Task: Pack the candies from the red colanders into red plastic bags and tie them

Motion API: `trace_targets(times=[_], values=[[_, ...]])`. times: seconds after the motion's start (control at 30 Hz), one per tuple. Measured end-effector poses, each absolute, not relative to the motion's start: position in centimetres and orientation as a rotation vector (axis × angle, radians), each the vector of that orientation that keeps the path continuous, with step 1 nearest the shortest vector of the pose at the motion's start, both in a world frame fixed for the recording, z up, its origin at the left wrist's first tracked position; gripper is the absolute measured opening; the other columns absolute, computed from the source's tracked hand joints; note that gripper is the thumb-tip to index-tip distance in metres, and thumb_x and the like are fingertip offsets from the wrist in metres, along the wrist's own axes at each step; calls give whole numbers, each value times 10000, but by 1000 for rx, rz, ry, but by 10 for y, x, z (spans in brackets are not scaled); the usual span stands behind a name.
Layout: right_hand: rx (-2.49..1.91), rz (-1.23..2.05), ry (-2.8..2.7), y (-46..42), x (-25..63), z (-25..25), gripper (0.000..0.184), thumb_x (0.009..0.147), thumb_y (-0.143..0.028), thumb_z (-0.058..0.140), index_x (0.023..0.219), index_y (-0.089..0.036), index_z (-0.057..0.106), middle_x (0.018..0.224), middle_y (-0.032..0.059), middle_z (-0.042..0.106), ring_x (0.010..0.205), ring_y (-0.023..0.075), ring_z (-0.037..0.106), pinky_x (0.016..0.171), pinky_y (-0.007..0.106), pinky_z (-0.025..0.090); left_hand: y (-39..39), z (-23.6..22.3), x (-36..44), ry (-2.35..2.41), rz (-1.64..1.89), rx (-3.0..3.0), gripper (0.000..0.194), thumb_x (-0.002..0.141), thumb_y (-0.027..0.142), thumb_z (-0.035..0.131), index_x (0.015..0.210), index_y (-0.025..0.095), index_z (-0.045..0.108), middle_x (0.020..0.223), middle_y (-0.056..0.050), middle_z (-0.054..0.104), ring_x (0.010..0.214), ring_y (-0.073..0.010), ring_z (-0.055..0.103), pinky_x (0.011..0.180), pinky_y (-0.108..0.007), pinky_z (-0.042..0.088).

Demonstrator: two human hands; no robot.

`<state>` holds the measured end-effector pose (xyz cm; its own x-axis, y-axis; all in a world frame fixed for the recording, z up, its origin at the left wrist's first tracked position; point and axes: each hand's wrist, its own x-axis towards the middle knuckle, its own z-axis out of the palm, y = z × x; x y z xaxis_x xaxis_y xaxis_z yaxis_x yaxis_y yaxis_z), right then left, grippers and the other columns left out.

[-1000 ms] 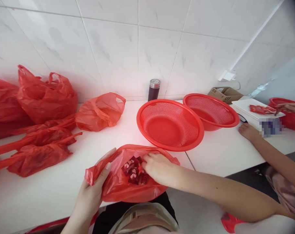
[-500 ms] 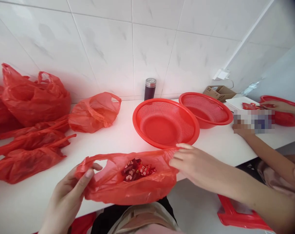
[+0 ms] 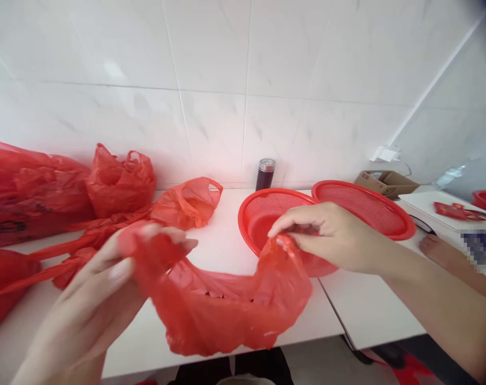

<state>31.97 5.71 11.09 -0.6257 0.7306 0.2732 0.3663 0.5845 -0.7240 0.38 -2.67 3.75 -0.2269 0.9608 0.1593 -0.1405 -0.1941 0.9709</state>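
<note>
A thin red plastic bag (image 3: pixel 222 315) hangs between my two hands over the front edge of the white table. My left hand (image 3: pixel 102 289) is closed on one handle of it, which is bunched and a little blurred. With thumb and fingers my right hand (image 3: pixel 331 235) pinches the other top corner, in front of a red mesh basket (image 3: pixel 249 222). Just inside the sagging mouth, small dark red packets (image 3: pixel 214 294) peek out; most of the contents are hidden by the bag's front.
More red bags (image 3: pixel 120 179) crowd the left side. A second mesh basket (image 3: pixel 367 211), a dark flask (image 3: pixel 265 175) and a cardboard box (image 3: pixel 387 184) stand along the wall. At right, another person's hand (image 3: pixel 430 246) rests by a white stack (image 3: pixel 414 206) with red packets (image 3: pixel 460 211).
Both hands have lifted the bag's top corners, and its mouth, wide and showing the packets before, now sags and hides most of them. The view has shifted left.
</note>
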Motion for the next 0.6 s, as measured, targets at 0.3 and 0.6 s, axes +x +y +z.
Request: trace_targets(times=[0.3, 0.6], values=[[-382, 1197, -2333, 74, 218, 128, 203, 866, -96, 515, 944, -180, 683, 845, -8, 664, 774, 102, 619, 688, 234, 517, 18, 77, 43, 1081, 728, 1661, 230, 754, 388, 718, 882, 204, 666, 642, 14, 512, 573, -150, 489, 501, -245, 406], [-655, 1200, -2177, 92, 227, 75, 137, 871, -222, 582, 1002, -199, 618, 954, 15, 657, 779, 116, 612, 693, 276, 511, 32, 65, 33, 1091, 921, 1180, 418, 884, 541, 509, 642, 200, 493, 471, 92, 253, 427, -76, 200, 443, -214, 332]])
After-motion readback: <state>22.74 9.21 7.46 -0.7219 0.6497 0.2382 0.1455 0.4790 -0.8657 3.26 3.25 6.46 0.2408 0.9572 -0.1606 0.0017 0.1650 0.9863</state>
